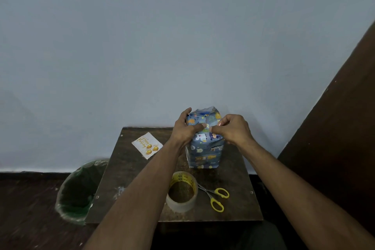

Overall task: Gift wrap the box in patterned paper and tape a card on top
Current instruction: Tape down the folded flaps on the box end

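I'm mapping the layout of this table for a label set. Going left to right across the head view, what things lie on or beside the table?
Green bin → birthday card → tape roll → wrapped box, held by both hands → scissors.

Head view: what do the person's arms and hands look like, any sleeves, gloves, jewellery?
Both forearms are bare as far as the frame shows, with no sleeves. The left hand and right hand wear no gloves. No watch, bracelet or ring shows. The light is dim, so fine detail cannot be told.
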